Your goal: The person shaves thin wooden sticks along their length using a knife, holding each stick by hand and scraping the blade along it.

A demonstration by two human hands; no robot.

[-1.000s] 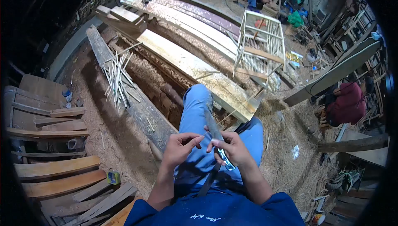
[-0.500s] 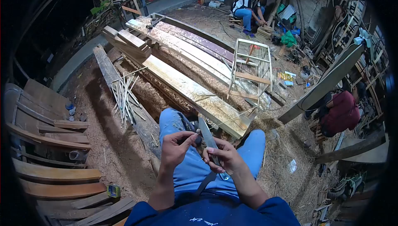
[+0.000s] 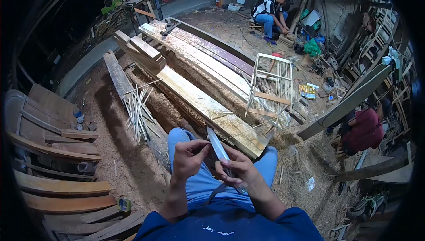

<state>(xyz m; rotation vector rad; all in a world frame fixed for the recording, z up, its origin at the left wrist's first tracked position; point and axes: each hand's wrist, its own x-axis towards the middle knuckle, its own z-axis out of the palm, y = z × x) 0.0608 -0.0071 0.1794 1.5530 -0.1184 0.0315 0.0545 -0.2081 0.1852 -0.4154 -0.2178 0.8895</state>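
Note:
My right hand (image 3: 239,168) is closed around the handle of a knife (image 3: 216,143), and its broad blade points up and away from me. My left hand (image 3: 189,157) is beside the blade, thumb and forefinger pinched together. A thin wooden strip (image 3: 252,128) appears to run from that pinch past the blade toward the right; the fingers partly hide its near end. Both hands are over my lap. In front of my knees lies a long, thick plank (image 3: 199,95). To the left, a pile of similar thin strips (image 3: 138,110) rests on a weathered board (image 3: 116,75).
A slatted wooden frame (image 3: 271,95) stands beyond the plank. Curved wooden pieces (image 3: 66,187) and a tape measure (image 3: 124,204) are at left. One person (image 3: 270,13) crouches at the back; another in a red shirt (image 3: 365,130) sits at right. Shavings cover the ground.
The view has shifted slightly, so the surroundings appear a little lower and to the right. The knife blade has tilted and catches more light. Both hands keep their grips.

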